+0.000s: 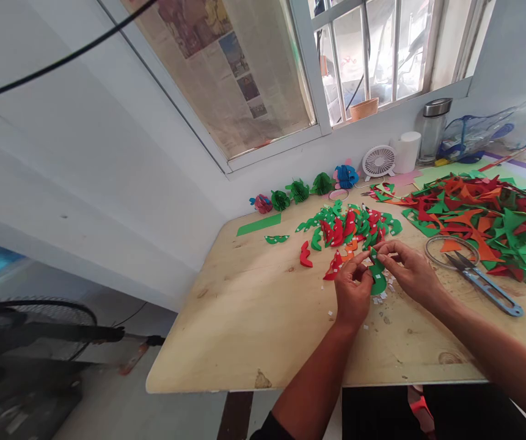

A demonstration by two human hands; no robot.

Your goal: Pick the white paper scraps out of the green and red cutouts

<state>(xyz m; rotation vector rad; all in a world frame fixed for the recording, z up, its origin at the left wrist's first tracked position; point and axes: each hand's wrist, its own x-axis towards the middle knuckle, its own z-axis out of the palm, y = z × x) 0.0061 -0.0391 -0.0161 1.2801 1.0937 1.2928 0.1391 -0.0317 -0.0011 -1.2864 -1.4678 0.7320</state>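
Green paper cutout (pixel 377 276) being pinched between both hands near the desk's (pixel 253 318) middle: left hand (pixel 352 290) gripping its left edge, right hand (pixel 409 269) nipping its top with fingertips. Lying just beyond, red and green cutouts (pixel 349 227); resting toward the right edge, scissors (pixel 485 280) beside scraps (pixel 487 220).

Both hands, left hand (pixel 352 292) and right hand (pixel 408 269), pinch 1 green paper cutout (pixel 377 276); blue-handled scissors (pixel 485 282), perhaps snips, lie just beside the right hand on the plywood table (pixel 263 318).

Work surface: pale plywood table (pixel 263 318)

Bears red and green cut paper shapes (pixel 349 227), blue-handled thread snips (pixel 485 279), small white fan (pixel 379 162).
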